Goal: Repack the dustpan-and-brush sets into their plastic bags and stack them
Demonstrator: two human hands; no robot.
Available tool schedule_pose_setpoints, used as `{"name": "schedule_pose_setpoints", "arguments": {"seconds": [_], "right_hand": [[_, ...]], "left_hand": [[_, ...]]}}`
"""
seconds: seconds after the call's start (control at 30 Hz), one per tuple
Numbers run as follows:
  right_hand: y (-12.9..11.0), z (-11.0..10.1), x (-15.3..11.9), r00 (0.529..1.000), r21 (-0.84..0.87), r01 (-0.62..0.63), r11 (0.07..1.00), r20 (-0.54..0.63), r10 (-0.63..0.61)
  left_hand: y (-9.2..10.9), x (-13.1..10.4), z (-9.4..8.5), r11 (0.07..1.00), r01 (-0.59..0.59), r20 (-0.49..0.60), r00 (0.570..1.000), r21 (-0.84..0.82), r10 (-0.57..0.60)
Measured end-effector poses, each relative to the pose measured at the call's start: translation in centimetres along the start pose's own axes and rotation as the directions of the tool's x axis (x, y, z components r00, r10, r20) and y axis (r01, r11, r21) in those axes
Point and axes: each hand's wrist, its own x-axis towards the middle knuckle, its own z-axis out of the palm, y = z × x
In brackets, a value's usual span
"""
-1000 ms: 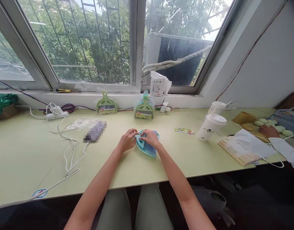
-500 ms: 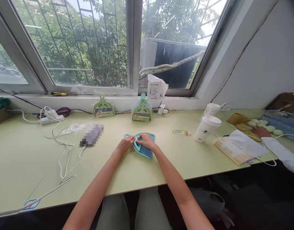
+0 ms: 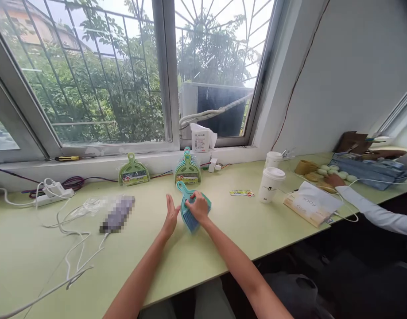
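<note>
- Teal pan [image 3: 208, 203] with blue-bristled brush [image 3: 189, 220]: centre of the frame, over the table [image 3: 219, 252], handle pointing up.
- Right hand [image 3: 198, 207]: fingers closed on the brush.
- Left hand [image 3: 170, 217]: spread wide, palm facing the pan, at its left edge.
- Card [image 3: 242, 193]: right of centre, flat.
- Green stack [image 3: 187, 173]: upper centre, upright by the wall.
- Single green set [image 3: 133, 173]: left of the stack, upright.
- Two cups [image 3: 267, 186]: right, lidded, white.
- Tissues [image 3: 309, 206]: far right, lying near the cups.
</note>
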Motion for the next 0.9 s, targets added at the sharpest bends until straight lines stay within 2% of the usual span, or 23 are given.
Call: {"name": "schedule_pose_setpoints", "arguments": {"seconds": [0.07, 0.13, 0.17, 0.23, 0.3, 0.33, 0.37, 0.4, 0.43, 0.5, 0.57, 0.63, 0.7, 0.77, 0.83, 0.9], "right_hand": [[-0.3, 0.5, 0.3, 0.999, 0.051, -0.017, 0.999, -0.034, 0.018], [0.2, 0.7, 1.0, 0.999, 0.095, 0.005, 0.995, 0.038, -0.009], [0.8, 0.5, 1.4, 0.998, 0.102, 0.007, 0.995, 0.067, -0.014], [2.7, -0.7, 2.6, 0.999, 0.086, -0.026, 0.996, 0.048, 0.021], [5.5, -2.9, 3.6, 0.993, 0.039, -0.099, 0.994, -0.066, 0.101], [7.2, -4.1, 4.0, 0.978, -0.003, -0.160, 0.987, -0.137, 0.158], [8.9, -5.2, 4.3, 0.949, -0.125, -0.258, 0.958, -0.219, 0.227], [10.5, -6.1, 4.4, 0.924, -0.217, -0.350, 0.911, -0.241, 0.297], [11.8, -6.7, 4.5, 0.906, -0.272, -0.415, 0.868, -0.216, 0.365], [13.4, -6.9, 4.4, 0.908, -0.326, -0.416, 0.849, -0.095, 0.409], [13.1, -5.7, 4.2, 0.945, -0.301, -0.291, 0.908, 0.058, 0.322], [11.2, -3.8, 3.7, 0.965, -0.216, -0.095, 0.972, 0.219, 0.143], [8.9, -1.7, 3.0, 0.934, -0.081, 0.073, 0.994, 0.355, -0.040], [7.2, -0.3, 2.2, 0.868, 0.119, 0.168, 0.979, 0.454, -0.204], [6.5, 0.0, 1.8, 0.811, 0.298, 0.157, 0.942, 0.505, -0.295], [6.9, -0.5, 1.9, 0.793, 0.389, 0.100, 0.916, 0.525, -0.310]], "left_hand": [[-0.2, -0.1, 1.1, 0.959, 0.156, 0.098, 0.986, -0.237, -0.136], [-0.6, 0.0, 1.7, 0.905, 0.227, 0.183, 0.968, -0.361, -0.170], [-0.8, 0.2, 1.6, 0.885, 0.254, 0.186, 0.963, -0.391, -0.194], [-1.3, 0.6, 0.9, 0.848, 0.328, 0.132, 0.945, -0.416, -0.300], [-1.6, 1.1, -0.4, 0.819, 0.393, 0.030, 0.907, -0.418, -0.420], [-1.7, 1.4, -1.2, 0.810, 0.411, -0.016, 0.888, -0.419, -0.459], [-1.8, 1.6, -2.0, 0.804, 0.421, -0.052, 0.873, -0.420, -0.485], [-1.8, 1.7, -2.7, 0.799, 0.427, -0.078, 0.862, -0.424, -0.501], [-1.8, 1.8, -3.4, 0.795, 0.428, -0.093, 0.855, -0.430, -0.510], [-1.8, 1.9, -4.4, 0.784, 0.425, -0.113, 0.845, -0.452, -0.523], [-1.8, 1.9, -5.0, 0.772, 0.414, -0.146, 0.831, -0.482, -0.537], [-1.8, 1.9, -5.4, 0.762, 0.402, -0.187, 0.812, -0.508, -0.553], [-1.9, 2.0, -5.8, 0.770, 0.374, -0.243, 0.798, -0.517, -0.551], [-1.9, 2.0, -6.2, 0.797, 0.329, -0.300, 0.799, -0.506, -0.520], [-1.9, 2.0, -6.6, 0.824, 0.291, -0.339, 0.807, -0.486, -0.484], [-2.0, 2.1, -6.8, 0.838, 0.273, -0.362, 0.807, -0.472, -0.467]]}}
